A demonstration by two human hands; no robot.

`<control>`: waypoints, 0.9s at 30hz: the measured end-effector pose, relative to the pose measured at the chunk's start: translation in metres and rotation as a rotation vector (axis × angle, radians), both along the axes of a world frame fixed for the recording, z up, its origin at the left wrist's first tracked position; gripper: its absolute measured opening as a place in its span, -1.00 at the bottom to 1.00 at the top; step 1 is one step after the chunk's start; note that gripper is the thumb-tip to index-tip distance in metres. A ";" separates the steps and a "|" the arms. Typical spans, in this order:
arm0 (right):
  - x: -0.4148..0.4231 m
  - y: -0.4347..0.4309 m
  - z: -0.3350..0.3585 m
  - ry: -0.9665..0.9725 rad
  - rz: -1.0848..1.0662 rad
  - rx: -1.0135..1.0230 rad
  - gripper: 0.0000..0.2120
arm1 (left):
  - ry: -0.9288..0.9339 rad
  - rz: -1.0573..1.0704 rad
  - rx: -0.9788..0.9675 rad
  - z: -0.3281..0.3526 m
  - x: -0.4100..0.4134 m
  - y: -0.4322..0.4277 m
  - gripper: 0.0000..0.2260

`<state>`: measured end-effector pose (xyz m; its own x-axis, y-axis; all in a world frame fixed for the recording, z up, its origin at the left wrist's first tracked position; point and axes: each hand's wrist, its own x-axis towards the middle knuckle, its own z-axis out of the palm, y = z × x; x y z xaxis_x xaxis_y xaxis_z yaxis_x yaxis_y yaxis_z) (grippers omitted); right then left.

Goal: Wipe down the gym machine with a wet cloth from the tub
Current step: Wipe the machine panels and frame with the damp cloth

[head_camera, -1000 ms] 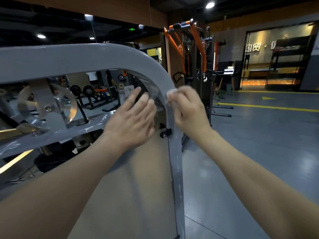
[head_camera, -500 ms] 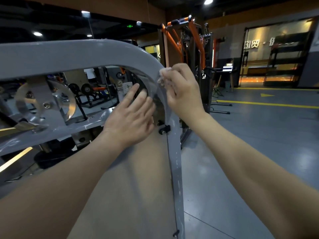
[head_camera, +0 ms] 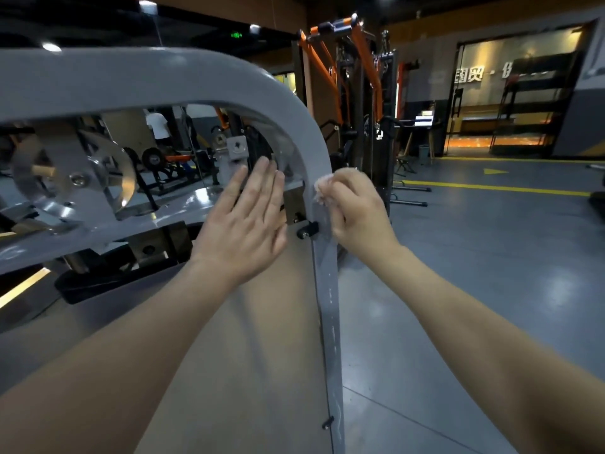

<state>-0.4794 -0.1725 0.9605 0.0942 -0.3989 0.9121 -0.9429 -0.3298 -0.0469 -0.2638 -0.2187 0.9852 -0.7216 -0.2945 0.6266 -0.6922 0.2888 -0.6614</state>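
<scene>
Our right hand (head_camera: 357, 211) is curled closed around a small wad of pale cloth (head_camera: 322, 188), only a corner of which shows past the fingertips, and we press that wad against the outer edge of the grey frame upright (head_camera: 329, 290), just below where the tube bends over. We judge the tight bunching is deliberate: a compact pad lets us bear down on a narrow tube face rather than flap loosely around it. Just left of that hand, a small black bolt fitting (head_camera: 307, 229) sticks out of the upright, and the cloth sits just above it, so the stroke will probably have to work around it. Further left, our left hand (head_camera: 245, 221) lies open and flat, fingers together and holding nothing, spread against the clear guard panel (head_camera: 248, 339) inside the frame; we read this as a brace, steadying us and the panel while the other hand rubs. Above both hands the curved top tube (head_camera: 163, 77) arches away to the left, with a metal pulley wheel (head_camera: 75, 175) behind the panel. The tub is not in view. Streaks on the upright below the cloth suggest wet passes, with more of the machine left to do.
</scene>
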 end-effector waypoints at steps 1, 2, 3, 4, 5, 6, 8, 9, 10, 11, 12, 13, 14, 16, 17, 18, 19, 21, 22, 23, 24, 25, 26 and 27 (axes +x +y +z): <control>0.000 -0.002 -0.001 -0.022 -0.004 -0.015 -0.81 | -0.008 0.009 0.009 -0.001 0.000 0.001 -0.32; 0.001 -0.002 -0.010 -0.027 -0.012 -0.017 -0.79 | -0.015 0.014 0.019 -0.001 0.000 0.002 -0.32; 0.001 0.000 -0.025 -0.015 -0.019 -0.004 -0.78 | -0.016 0.012 0.027 -0.001 0.000 0.001 -0.32; 0.001 0.003 -0.043 0.007 -0.021 0.024 -0.77 | -0.011 0.002 0.030 -0.001 -0.001 0.001 -0.32; 0.001 0.007 -0.061 0.031 -0.015 0.051 -0.78 | -0.002 -0.010 0.030 -0.002 -0.001 0.000 -0.32; 0.000 0.013 -0.071 0.055 -0.014 0.081 -0.80 | 0.005 -0.022 0.029 -0.002 -0.001 -0.001 -0.32; -0.003 0.013 -0.065 0.070 -0.008 0.103 -0.84 | 0.017 -0.036 0.030 -0.003 0.000 -0.001 -0.32; -0.002 0.011 -0.053 0.054 -0.007 0.080 -0.84 | 0.016 -0.035 0.033 -0.003 -0.001 -0.001 -0.32; 0.001 0.008 -0.039 0.027 -0.008 0.052 -0.84 | 0.010 -0.034 0.038 -0.002 -0.001 0.000 -0.32; 0.005 0.005 -0.027 -0.002 -0.010 0.014 -0.84 | 0.006 -0.035 0.042 -0.002 -0.001 0.000 -0.32; 0.008 0.002 -0.020 -0.033 -0.008 -0.017 -0.83 | 0.008 -0.037 0.046 -0.002 -0.001 0.000 -0.32; 0.011 0.000 -0.021 -0.056 -0.007 -0.038 -0.82 | 0.012 -0.039 0.049 -0.002 -0.001 0.001 -0.32; 0.014 0.000 -0.028 -0.067 -0.015 -0.050 -0.81 | 0.016 -0.042 0.049 -0.002 -0.001 0.001 -0.33; 0.014 0.002 -0.059 -0.074 -0.028 -0.030 -0.82 | 0.026 -0.056 0.046 -0.002 -0.001 0.000 -0.33; 0.014 0.005 -0.074 -0.077 -0.021 0.000 -0.81 | 0.031 -0.066 0.047 -0.002 -0.001 0.000 -0.33; 0.012 0.008 -0.085 -0.074 -0.014 0.039 -0.80 | 0.032 -0.071 0.046 -0.002 -0.001 0.000 -0.33; 0.010 0.010 -0.089 -0.060 -0.009 0.076 -0.80 | 0.029 -0.069 0.044 -0.002 -0.001 0.000 -0.33; 0.006 0.011 -0.077 -0.003 0.004 0.100 -0.81 | 0.020 -0.047 0.039 -0.002 -0.001 0.000 -0.32; 0.005 0.010 -0.065 0.012 0.009 0.091 -0.83 | 0.016 -0.038 0.041 -0.002 -0.001 0.001 -0.32; 0.004 0.009 -0.053 0.008 0.007 0.064 -0.84 | 0.012 -0.032 0.044 -0.002 -0.001 0.001 -0.32; 0.003 0.007 -0.042 -0.013 0.003 0.031 -0.85 | 0.012 -0.032 0.045 -0.002 -0.001 0.001 -0.32; 0.003 0.004 -0.037 -0.039 0.001 0.002 -0.84 | 0.017 -0.036 0.048 -0.001 -0.001 0.002 -0.32; 0.004 0.003 -0.039 -0.063 -0.003 -0.015 -0.83 | 0.020 -0.041 0.052 -0.001 -0.001 0.002 -0.33; 0.005 0.003 -0.050 -0.074 -0.001 -0.014 -0.82 | 0.020 -0.042 0.053 -0.001 -0.002 0.003 -0.33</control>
<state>-0.4746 -0.1693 0.9101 0.0257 -0.3862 0.9221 -0.9375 -0.3296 -0.1119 -0.2655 -0.2156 0.9843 -0.7213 -0.2979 0.6252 -0.6918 0.3521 -0.6304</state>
